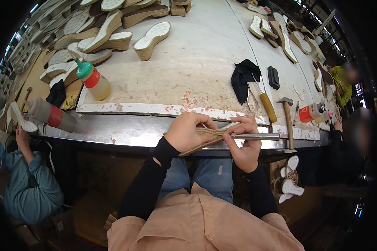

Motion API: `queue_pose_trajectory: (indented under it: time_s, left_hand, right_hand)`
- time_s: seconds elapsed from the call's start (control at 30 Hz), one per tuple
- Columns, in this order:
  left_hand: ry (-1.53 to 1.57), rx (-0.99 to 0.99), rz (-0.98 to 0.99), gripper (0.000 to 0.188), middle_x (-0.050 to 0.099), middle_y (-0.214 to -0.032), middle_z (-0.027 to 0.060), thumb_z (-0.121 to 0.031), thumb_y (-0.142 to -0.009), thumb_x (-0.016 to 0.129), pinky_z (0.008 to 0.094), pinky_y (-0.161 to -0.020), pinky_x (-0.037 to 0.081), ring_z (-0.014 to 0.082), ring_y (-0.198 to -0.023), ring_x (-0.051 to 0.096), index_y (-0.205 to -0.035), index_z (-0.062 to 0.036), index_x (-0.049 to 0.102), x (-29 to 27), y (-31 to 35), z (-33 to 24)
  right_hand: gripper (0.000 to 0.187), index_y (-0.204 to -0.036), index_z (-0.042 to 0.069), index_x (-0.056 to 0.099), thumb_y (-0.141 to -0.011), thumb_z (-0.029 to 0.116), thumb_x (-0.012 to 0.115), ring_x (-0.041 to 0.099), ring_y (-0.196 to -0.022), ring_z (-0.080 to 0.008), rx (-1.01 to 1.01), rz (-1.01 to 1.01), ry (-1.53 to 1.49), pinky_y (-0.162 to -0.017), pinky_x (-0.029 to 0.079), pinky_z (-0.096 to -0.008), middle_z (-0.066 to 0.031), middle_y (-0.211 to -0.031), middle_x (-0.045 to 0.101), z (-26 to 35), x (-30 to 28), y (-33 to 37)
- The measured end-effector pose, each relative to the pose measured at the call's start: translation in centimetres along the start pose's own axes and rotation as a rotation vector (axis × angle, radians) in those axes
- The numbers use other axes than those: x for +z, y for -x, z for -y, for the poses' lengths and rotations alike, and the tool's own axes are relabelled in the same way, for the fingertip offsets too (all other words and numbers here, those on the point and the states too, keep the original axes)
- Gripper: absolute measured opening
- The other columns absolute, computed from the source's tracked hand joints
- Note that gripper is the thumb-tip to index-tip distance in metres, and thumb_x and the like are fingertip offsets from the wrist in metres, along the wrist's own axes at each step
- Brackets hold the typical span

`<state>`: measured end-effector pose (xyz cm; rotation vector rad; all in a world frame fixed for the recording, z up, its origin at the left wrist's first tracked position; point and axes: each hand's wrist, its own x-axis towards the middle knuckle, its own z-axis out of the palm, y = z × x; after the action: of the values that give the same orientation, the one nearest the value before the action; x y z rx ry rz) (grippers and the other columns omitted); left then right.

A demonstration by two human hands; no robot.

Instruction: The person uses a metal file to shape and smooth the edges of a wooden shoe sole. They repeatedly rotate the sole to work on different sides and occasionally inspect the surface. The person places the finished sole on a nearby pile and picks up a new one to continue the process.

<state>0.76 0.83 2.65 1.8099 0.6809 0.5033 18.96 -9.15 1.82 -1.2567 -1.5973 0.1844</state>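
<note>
Just over the table's near edge, my left hand (187, 131) is closed round a tan, rope-edged shoe sole (202, 146). My right hand (245, 144) meets its other end, fingers bent and thumb pressed in. A silver metal rod-like tool (259, 136) lies across that hand's grip and sticks out to the right. Its working end is hidden between the fingers and the sole, so its kind cannot be made out. Beyond the right hand lie a black cloth (244, 79), pliers (253, 96) and a yellow-handled tool (268, 106).
A hammer (287, 119) lies at the right, past a black case (273, 78). Squeeze bottles (98, 85) stand left. Wedge soles (153, 39) crowd the far left of the table (188, 75). A person in teal (31, 184) sits left; others are at the right.
</note>
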Motion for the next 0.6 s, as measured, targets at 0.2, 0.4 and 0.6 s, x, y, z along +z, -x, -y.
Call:
queue_pose_trajectory:
  time_s: [0.2,0.4,0.6]
  left_hand:
    - [0.023,-0.011,0.003,0.018,0.073,-0.088,0.0116,-0.006,-0.078,0.073,0.0287,-0.080,0.053,0.0173,-0.083,0.069,-0.095,0.0009,0.072,-0.2,-0.2,0.2]
    - [-0.031,-0.006,-0.017,0.016,0.073,-0.088,0.0116,-0.007,-0.080,0.073,0.0291,-0.079,0.053,0.0175,-0.082,0.070,-0.094,0.0004,0.072,0.1,-0.1,0.2]
    - [-0.113,0.003,-0.025,0.017,0.072,-0.087,0.0120,-0.009,-0.079,0.074,0.0293,-0.078,0.053,0.0180,-0.082,0.070,-0.094,-0.0009,0.072,0.2,-0.3,0.1]
  right_hand:
    - [0.025,-0.086,0.010,0.051,-0.077,0.003,0.073,0.059,-0.103,-0.0229,-0.009,-0.006,0.050,-0.104,0.029,-0.0475,-0.0009,-0.082,0.066,0.2,0.2,0.1]
    - [0.025,-0.087,0.010,0.052,-0.077,0.001,0.073,0.060,-0.097,-0.0225,-0.057,-0.075,0.046,-0.104,0.030,-0.0476,-0.0008,-0.081,0.065,0.0,0.9,0.4]
    - [0.027,-0.087,0.010,0.051,-0.076,-0.001,0.073,0.061,-0.094,-0.0234,-0.048,-0.080,0.050,-0.101,0.035,-0.0460,-0.0020,-0.083,0.063,-0.2,1.0,0.2]
